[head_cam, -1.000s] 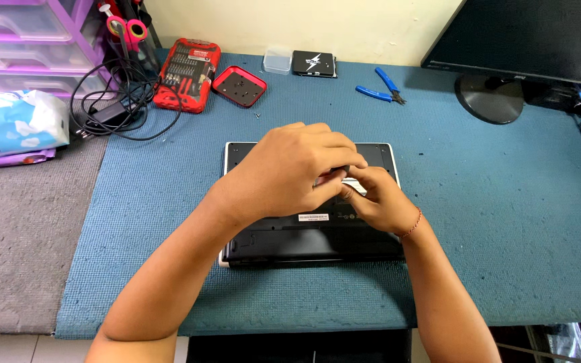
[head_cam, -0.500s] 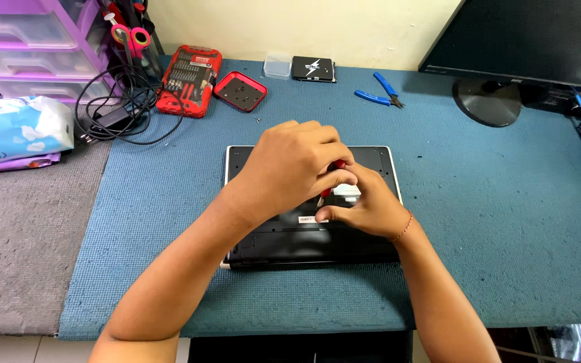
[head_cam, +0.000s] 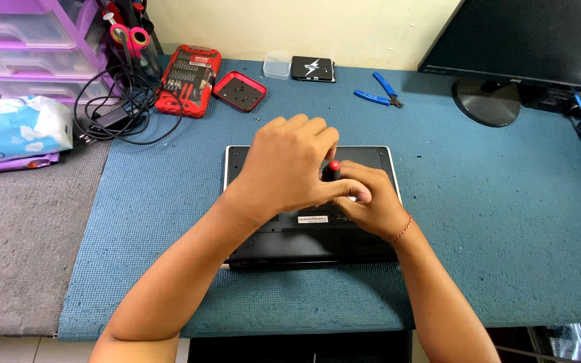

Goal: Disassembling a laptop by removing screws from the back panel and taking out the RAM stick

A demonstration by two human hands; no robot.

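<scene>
— 2 hands over the laptop point(head_cam: 307, 242), is that right?

— Yes. It lies bottom side up on the blue mat point(head_cam: 479, 222), black underside showing, near the middle of the desk. Both hands meet above its upper half.

— What are they holding?

— The right hand point(head_cam: 364, 205) is closed around a screwdriver point(head_cam: 333, 169) with a red cap, held upright over the laptop. The left hand point(head_cam: 287, 168) is curled over it, fingertips at the handle near the cap. The tip is hidden, so I cannot tell where it touches.

— Anything else close by?

— Behind the laptop, a red bit set case point(head_cam: 188, 79) and 1 red lid tray point(head_cam: 239, 91) just beside it. Blue pliers point(head_cam: 376, 91) lie further right, near the monitor stand point(head_cam: 485, 101). A tangle of black cable point(head_cam: 119, 111) sits at the mat's left edge.
</scene>
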